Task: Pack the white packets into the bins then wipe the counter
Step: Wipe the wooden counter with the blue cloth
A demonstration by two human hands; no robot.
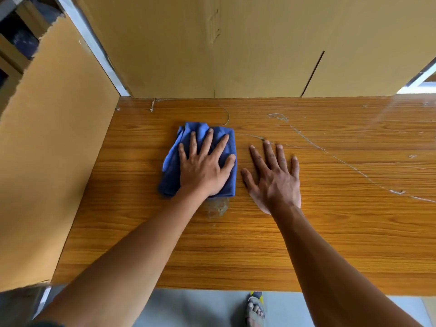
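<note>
The wooden bench (259,232) is lying streaked; the left hand (203,171), fingers (208,140) flat, is pressing the blue cloth (173,171), smears lying rightward; right hand (273,178) is resting flat beside it.

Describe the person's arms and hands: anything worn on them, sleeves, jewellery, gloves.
Both forearms are bare up to the frame edge; no sleeves show. The left hand and right hand wear no gloves, and no rings, watch or bracelets are visible. A dark bit of clothing peeks in at the bottom left corner.
</note>
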